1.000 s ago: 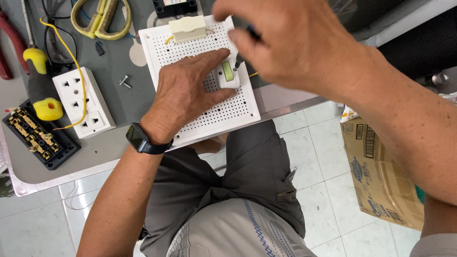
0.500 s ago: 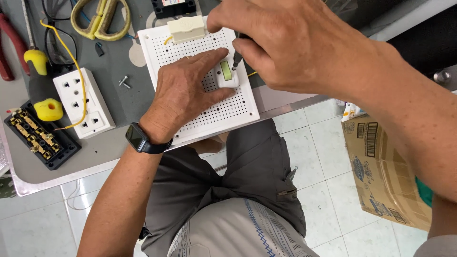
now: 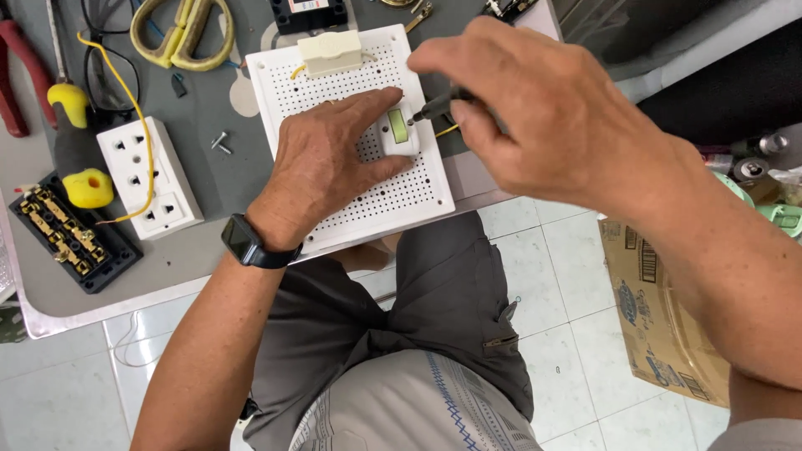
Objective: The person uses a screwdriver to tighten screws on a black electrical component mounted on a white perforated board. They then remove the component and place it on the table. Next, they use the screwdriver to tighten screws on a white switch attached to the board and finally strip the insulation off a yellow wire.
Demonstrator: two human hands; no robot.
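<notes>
L hand [image 3: 330,159] lies flat, palm down, on the white perforated board [image 3: 401,200], fingers spread; index and thumb bracket a small white switch w/ green rocker [image 3: 398,129], pressing it against the board. That hand's grip is open, not wrapped around anything, just pinning the switch in place. Black smartwatch [image 3: 248,242] on the L wrist.

R hand [image 3: 543,117] comes in from the right, above the board, grip closed on a dark-handled screwdriver [image 3: 436,106]; its tip sits at the switch's right edge, touching or just beside it, can't tell which. A bit of yellow wire [image 3: 449,130] shows under the R hand by the switch.

The board rests on the grey tabletop [image 3: 213,179], near the front edge, its lower corner overhanging slightly. At the board's top edge sits a cream plastic block [image 3: 331,52] w/ yellow wire at its left side.

Left of the board: two loose screws [image 3: 220,143], then a white multi-socket outlet [image 3: 149,177], w/ a long yellow wire [image 3: 140,117] draped over it. Further left, a black terminal block w/ brass contacts [image 3: 68,244] and a yellow-and-black tool handle [image 3: 77,142]. Yellow-handled pliers [image 3: 182,32] lie at the top, red-handled tool [image 3: 18,75] at far left.

On the floor, right of the person's lap, a cardboard box [image 3: 660,326].
</notes>
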